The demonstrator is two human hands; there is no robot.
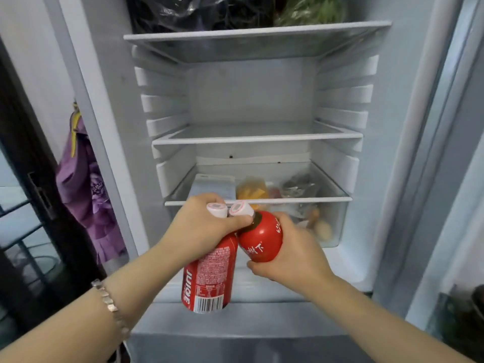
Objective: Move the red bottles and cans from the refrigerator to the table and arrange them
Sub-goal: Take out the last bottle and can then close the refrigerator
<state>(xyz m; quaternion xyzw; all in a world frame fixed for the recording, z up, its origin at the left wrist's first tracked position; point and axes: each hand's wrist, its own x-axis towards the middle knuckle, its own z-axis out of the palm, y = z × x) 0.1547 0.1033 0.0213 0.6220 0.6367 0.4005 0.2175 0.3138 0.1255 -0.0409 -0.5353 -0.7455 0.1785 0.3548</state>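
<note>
Behind the fingers (237,220), the open white refrigerator (251,100) shows no other red drinks, though its drawer (337,221) is blurred. Left hand (201,229) grips a tall red white-capped juice bottle (209,273) by the neck; right hand (293,247) wraps a rounder red white-capped bottle (259,239). Carrying and arranging on the tabletop remain.

The juice bottle (207,279) hangs below the left hand (204,229), its cap poking out above the fingers. Touching it on the right, the rounded bottle (259,239) sits in the right hand (290,247). Behind both hands lies the crisper drawer (337,224) with bagged food inside, and above them a shelf (256,138).
</note>
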